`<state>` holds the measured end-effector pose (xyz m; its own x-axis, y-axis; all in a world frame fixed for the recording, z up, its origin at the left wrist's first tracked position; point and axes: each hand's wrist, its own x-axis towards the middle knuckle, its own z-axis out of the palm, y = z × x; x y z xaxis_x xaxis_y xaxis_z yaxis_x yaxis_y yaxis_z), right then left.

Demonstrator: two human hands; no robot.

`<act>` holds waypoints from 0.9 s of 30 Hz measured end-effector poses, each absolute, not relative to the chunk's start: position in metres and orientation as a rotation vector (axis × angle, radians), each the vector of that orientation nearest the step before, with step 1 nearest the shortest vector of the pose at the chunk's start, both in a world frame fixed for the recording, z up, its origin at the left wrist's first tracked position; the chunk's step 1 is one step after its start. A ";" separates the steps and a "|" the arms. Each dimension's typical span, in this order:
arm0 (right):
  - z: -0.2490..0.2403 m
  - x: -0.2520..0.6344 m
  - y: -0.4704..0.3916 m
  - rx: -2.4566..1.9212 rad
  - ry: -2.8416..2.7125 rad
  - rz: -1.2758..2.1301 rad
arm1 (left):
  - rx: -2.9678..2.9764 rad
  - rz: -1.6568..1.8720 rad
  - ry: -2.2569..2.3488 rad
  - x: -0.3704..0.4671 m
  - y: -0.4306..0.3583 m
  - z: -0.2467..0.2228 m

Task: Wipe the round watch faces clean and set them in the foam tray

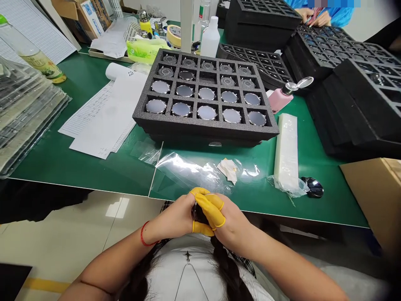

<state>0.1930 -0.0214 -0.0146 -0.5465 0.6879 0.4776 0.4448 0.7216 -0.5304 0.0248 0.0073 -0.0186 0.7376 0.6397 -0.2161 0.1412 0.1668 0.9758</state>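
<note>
Close to my body, just off the table's front edge, both hands meet around a dark round watch case [198, 213]. My left hand [178, 215] grips it from the left, and my right hand [230, 219] closes over it from the other side. Yellow finger cots cover several fingertips and hide much of the case. Beyond the hands stands a black foam tray [205, 130] with square compartments. Its two front rows hold watch cases with shiny round faces up; most in the back rows show dark, ringed faces.
A crumpled white wipe [228, 169] lies on clear plastic film [184, 171]. To the right are a white block [286, 146], a black round object [313, 187] and a pink pump bottle [279, 99]. Papers [108, 119] lie left. A co-worker's hands [316, 17] are at back right.
</note>
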 end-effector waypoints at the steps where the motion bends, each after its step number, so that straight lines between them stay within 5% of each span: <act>1: -0.015 0.193 -0.022 -0.843 -2.255 0.446 | 1.382 0.403 0.708 0.025 0.007 -0.019; 7: -0.004 0.198 -0.020 -0.820 -2.233 0.587 | 1.342 0.353 0.720 0.022 0.004 -0.021; 15: -0.028 0.233 -0.012 -1.562 -2.110 0.398 | 1.198 0.329 0.885 0.001 0.004 -0.007; 21: -0.043 0.253 0.024 -1.688 -2.049 0.083 | 1.224 0.382 0.881 0.007 0.000 -0.007; 27: -0.025 0.244 0.021 -1.499 -2.061 0.170 | 1.257 0.435 0.953 0.011 -0.003 -0.005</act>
<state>0.2435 0.0208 -0.0251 -0.2013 0.9047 0.3755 0.8307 0.3608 -0.4240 0.0112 -0.0030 -0.0050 0.5629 0.7422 -0.3637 0.2115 0.2960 0.9315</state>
